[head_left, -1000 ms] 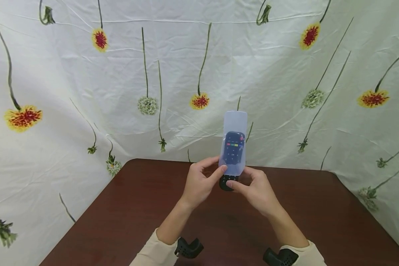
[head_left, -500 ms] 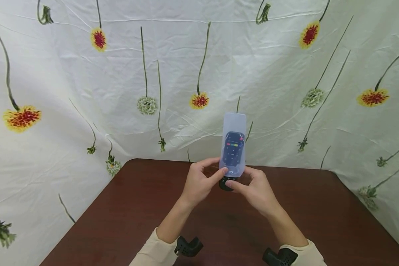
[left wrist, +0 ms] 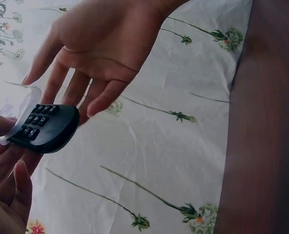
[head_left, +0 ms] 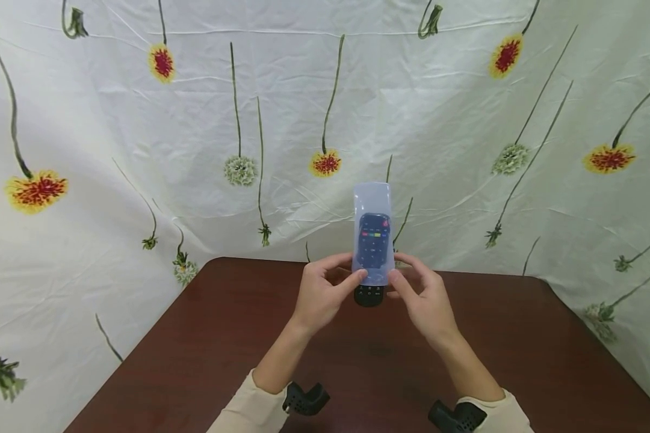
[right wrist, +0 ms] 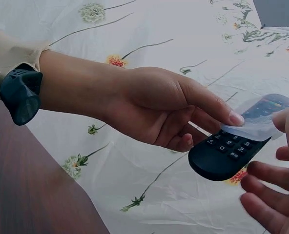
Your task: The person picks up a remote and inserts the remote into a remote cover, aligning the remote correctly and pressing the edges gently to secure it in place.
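A black remote control [head_left: 369,296] is held upright above the table, most of it inside a translucent bluish-white plastic sleeve [head_left: 372,198]. Its rounded lower end, with rows of buttons, sticks out of the sleeve. Coloured buttons show through the plastic, and the sleeve's top part reaches well beyond the remote. My left hand [head_left: 325,294] pinches the sleeve's lower left edge, thumb in front and fingers behind. On the opposite side, my right hand [head_left: 425,304] grips the sleeve's lower right edge, with its thumb [right wrist: 281,119] at the sleeve's mouth and its other fingers spread beneath the remote.
A dark reddish-brown table [head_left: 368,373] lies below the hands. Behind it hangs a white cloth [head_left: 195,120] printed with flowers. Each wrist wears a black camera mount, the left one [head_left: 306,400] and the right one [head_left: 457,417].
My right thumb has shifted from the remote's exposed end to the sleeve's right edge. The sleeve and remote have moved slightly left; my left hand keeps its hold.
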### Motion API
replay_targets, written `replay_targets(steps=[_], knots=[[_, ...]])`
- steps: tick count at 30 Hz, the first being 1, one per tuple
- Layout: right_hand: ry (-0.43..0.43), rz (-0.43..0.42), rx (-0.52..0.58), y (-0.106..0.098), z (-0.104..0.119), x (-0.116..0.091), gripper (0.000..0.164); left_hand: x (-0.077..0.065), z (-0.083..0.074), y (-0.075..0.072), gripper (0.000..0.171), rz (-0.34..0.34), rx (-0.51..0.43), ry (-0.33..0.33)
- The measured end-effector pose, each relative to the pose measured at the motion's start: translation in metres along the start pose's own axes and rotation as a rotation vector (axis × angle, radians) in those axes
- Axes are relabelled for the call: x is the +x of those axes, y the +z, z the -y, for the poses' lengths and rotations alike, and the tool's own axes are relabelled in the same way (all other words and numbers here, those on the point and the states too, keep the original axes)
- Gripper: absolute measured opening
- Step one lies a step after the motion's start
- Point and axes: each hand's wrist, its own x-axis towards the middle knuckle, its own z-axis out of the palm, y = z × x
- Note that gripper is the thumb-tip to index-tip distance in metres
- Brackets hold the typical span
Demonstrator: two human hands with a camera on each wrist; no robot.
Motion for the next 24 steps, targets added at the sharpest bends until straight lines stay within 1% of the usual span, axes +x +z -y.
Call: replay_targets(steps=[3, 7, 11, 14, 17, 21, 24], knots=[[-0.015, -0.053, 0.023, 0.0003, 0.0013, 0.001, 0.023, -0.0003, 0.0, -0.0002, 0.029, 0.015, -0.002, -0.004], [-0.031, -0.059, 0.047, 0.0012, 0.0028, 0.002, 0.013, -0.001, 0.001, 0.0001, 0.029, 0.027, 0.005, 0.004], [-0.033, -0.069, 0.047, 0.0022, 0.0015, 0.0018, 0.011, -0.0013, 0.0023, 0.0007, 0.029, 0.032, 0.005, -0.008], [-0.027, -0.082, 0.072, 0.0031, 0.0006, 0.002, 0.012, -0.0008, 0.0034, 0.0006, 0.03, 0.052, 0.006, -0.045], [-0.01, -0.121, 0.082, 0.0032, 0.0011, 0.0023, 0.012, 0.0, 0.0043, -0.0004, 0.032, 0.093, 0.012, -0.095], [0.014, -0.186, 0.048, 0.0026, 0.0029, 0.0021, 0.013, 0.0004, 0.0044, -0.0015, 0.036, 0.173, 0.031, -0.159], [0.014, -0.22, 0.036, 0.0026, 0.0034, 0.002, 0.013, 0.0, 0.0041, -0.0014, 0.038, 0.233, 0.042, -0.179]])
